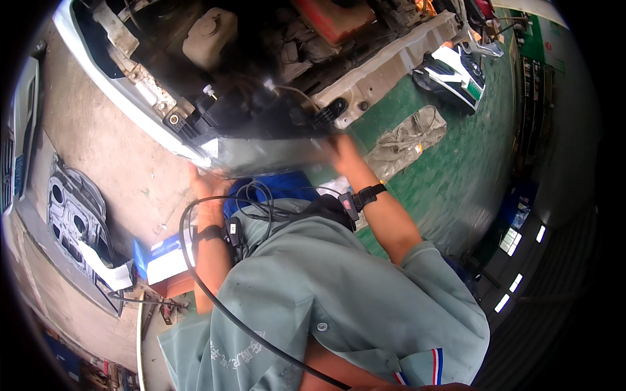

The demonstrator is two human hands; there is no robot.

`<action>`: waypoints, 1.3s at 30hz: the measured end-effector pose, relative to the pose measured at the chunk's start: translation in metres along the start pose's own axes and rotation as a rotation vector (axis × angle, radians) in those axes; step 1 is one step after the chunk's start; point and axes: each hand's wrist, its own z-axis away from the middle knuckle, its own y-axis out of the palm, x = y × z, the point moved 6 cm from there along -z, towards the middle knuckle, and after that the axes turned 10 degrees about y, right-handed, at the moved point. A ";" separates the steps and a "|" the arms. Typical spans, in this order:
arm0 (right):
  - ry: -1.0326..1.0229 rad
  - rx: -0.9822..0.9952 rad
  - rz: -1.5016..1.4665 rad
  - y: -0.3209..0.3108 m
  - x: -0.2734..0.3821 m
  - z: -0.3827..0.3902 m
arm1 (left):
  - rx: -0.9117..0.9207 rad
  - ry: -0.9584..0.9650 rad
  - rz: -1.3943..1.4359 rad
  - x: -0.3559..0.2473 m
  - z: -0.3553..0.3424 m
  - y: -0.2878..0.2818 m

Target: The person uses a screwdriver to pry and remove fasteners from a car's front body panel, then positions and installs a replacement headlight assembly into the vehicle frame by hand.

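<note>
A car headlight [270, 155] with a clear lens and a black housing sits at the front corner of the open engine bay, between my hands. My left hand [207, 182] is at the lamp's lower left end, its fingers partly hidden under the lens. At the lamp's right end, my right hand [342, 153] grips the edge, slightly smeared by motion. White adjusters stand on top of the black housing. Beside the lamp's left end runs the white fender [140, 107]. To its right is the bare metal front crossmember [391, 68].
In the engine bay is a whitish plastic reservoir [210, 36]. A black-and-white car part [453, 75] and a crumpled beige cloth [412, 137] lie on the green floor at right. At left are a grey door panel [75, 208] and an open carton [171, 264]. Cables cross my lap.
</note>
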 end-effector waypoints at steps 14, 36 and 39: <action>-0.365 -0.212 0.249 0.075 0.224 0.126 | -0.008 -0.040 0.029 0.001 -0.003 -0.015; -0.922 -0.449 1.463 0.416 0.545 -0.081 | 0.069 -0.026 -0.026 0.013 -0.005 -0.023; -0.939 -0.419 1.527 0.428 0.550 -0.090 | 0.083 -0.008 -0.006 0.013 -0.011 -0.027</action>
